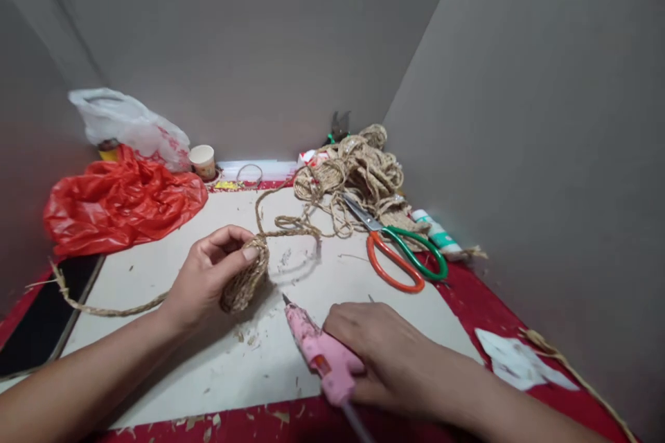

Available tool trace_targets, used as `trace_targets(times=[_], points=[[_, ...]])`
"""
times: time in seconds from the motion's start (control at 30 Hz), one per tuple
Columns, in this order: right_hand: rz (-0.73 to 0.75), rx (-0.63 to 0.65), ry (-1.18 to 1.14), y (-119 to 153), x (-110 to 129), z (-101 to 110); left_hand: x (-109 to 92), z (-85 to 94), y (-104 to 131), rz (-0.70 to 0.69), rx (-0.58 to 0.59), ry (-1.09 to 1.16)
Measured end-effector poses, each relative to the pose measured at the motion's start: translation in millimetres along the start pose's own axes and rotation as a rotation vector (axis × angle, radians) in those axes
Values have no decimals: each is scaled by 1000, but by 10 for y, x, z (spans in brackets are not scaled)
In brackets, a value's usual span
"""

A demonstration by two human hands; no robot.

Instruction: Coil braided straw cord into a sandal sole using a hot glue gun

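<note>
My left hand (210, 273) pinches a coiled piece of braided straw rope (246, 280), held slightly left of centre above the white board (197, 374). From the top of the coil, a strand runs back and right toward a heap of rope (364, 169). Another length of rope (122, 310) lies behind my left wrist and reaches to the left. In my right hand (377, 353) is a pink glue gun (316, 353), its dark nozzle pointing up and left, a short distance from the coil and apart from it. Part of its handle is hidden by my fingers.
Scissors (389, 249) with red and green handles lie right of centre. A red plastic bag (125, 204), a white bag (129, 124) and a paper cup (202, 161) stand at the back left. A dark flat panel (46, 318) lies left; crumpled white paper (522, 360) lies right.
</note>
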State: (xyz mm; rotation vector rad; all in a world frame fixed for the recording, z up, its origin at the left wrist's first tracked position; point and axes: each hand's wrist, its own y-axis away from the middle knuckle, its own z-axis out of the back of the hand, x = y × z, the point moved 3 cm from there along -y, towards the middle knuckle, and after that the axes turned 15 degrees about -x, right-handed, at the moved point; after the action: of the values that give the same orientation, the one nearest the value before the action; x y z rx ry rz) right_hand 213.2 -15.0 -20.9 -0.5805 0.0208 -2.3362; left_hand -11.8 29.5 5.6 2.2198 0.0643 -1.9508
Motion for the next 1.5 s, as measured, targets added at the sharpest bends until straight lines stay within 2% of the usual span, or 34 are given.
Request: trace_targets(times=[0.07, 0.13, 0.3, 0.37, 0.5, 0.6, 0.73, 0.87, 1.1, 1.2, 1.37, 1.5], points=[[7, -2, -11, 18, 12, 116, -93, 30, 39, -113, -32, -47], [60, -96, -13, 11, 35, 298, -172, 55, 87, -210, -47, -107], [270, -676, 5, -254, 207, 753, -343, 101, 219, -427, -97, -193], [350, -755, -14, -468, 303, 788, -401, 102, 264, -496, -121, -218], [472, -806, -75, -878, 417, 686, -471, 87, 313, -585, -141, -229], [555, -863, -101, -1013, 407, 586, -462, 90, 299, -543, -139, -206], [684, -989, 82, -989, 363, 511, -401, 104, 252, -368, -99, -109], [680, -1030, 186, -963, 327, 439, -356, 105, 224, -233, -79, 2], [744, -1069, 66, -950, 367, 288, -335, 115, 185, -167, -144, 163], [705, -1063, 19, -949, 398, 262, -326, 118, 177, -132, -153, 208], [539, -1072, -73, -959, 425, 248, -312, 110, 181, -106, -119, 235], [502, -1065, -83, -964, 474, 247, -294, 103, 172, -88, -111, 258]])
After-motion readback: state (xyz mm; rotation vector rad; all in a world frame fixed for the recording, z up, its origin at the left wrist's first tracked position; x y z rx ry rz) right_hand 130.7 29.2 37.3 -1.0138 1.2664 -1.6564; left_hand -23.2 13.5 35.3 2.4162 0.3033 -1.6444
